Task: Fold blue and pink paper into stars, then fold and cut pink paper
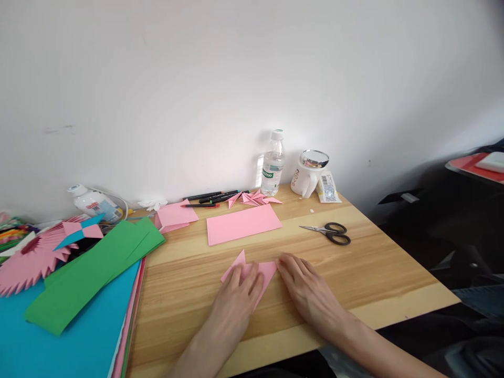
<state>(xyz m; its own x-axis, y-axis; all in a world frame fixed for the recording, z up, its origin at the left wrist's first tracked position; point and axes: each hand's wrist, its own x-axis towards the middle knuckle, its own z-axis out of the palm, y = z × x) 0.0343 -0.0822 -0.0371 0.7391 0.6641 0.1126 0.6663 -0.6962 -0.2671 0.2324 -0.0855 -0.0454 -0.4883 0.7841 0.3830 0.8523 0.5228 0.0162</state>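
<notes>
A folded piece of pink paper (269, 270) lies on the wooden table, with one pointed flap standing out at its upper left. My left hand (236, 296) rests over the middle of it, fingers apart and pressing it down, so part of the folds is hidden. At the paper's right corner, my right hand (305, 286) has its fingers drawn together on the tip. Just beyond the hands lies a flat pink paper strip (244, 224). Black-handled scissors (331, 231) lie to the right, blades slightly apart and pointing left.
Along the wall stand a water bottle (273, 164), a white lidded mug (309, 174) and a small packet (328, 188). Several pens (216, 197), folded pink pieces (255, 198) and pink sheets (177, 214) lie nearby. Green strips (98, 268) cover blue paper (90, 336) at left.
</notes>
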